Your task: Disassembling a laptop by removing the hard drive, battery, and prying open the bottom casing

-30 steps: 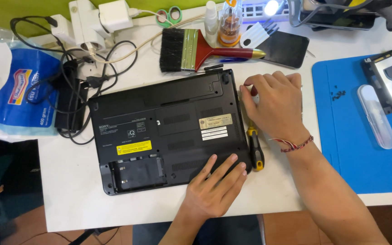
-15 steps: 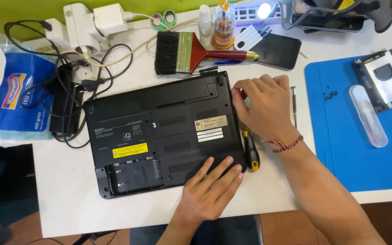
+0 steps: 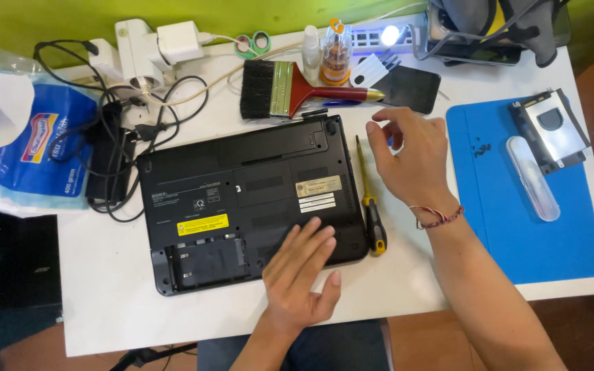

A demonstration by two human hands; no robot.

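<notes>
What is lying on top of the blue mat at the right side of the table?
On the blue mat lie a metal drive bracket, a long white translucent case and a few tiny dark specks, perhaps screws. What is under the bracket cannot be seen.

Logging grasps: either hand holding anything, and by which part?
Nothing gripped. Left hand lies flat on the laptop; right hand hovers empty beside the screwdriver.

White table (image 3: 104, 275) w/ green wall (image 3: 173, 14) behind, brown floor (image 3: 586, 323).
</notes>
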